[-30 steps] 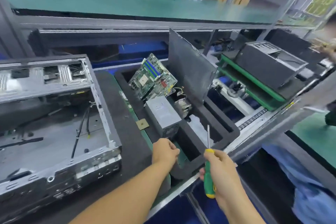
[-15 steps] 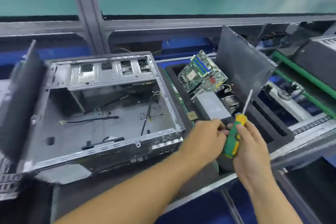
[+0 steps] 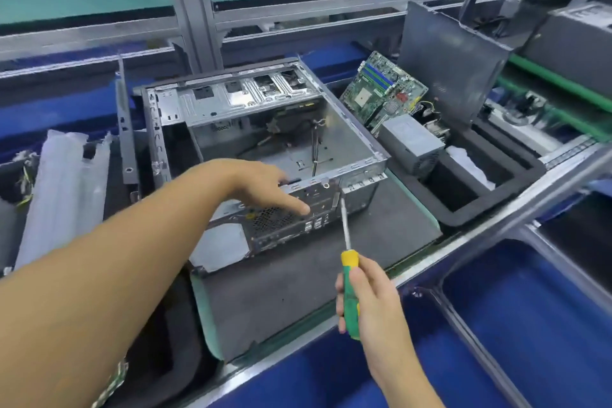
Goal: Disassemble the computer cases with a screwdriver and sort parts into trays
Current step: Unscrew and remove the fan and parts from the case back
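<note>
The right hand (image 3: 371, 295) gripped a green-and-yellow screwdriver (image 3: 349, 278) (tip at the opened grey metal computer case (image 3: 351, 132)); the left hand (image 3: 261, 182), fingers extended, touched its rear panel.

The left hand (image 3: 261, 185) lays straight fingers on the back panel of the open computer case (image 3: 347, 139) on the desk (image 3: 298, 291), while the right hand (image 3: 372, 298) grips a green and yellow screwdriver (image 3: 349, 263), tip at the case's near edge, beside a black tray (image 3: 463, 217) holding a circuit board (image 3: 384, 93).
</note>
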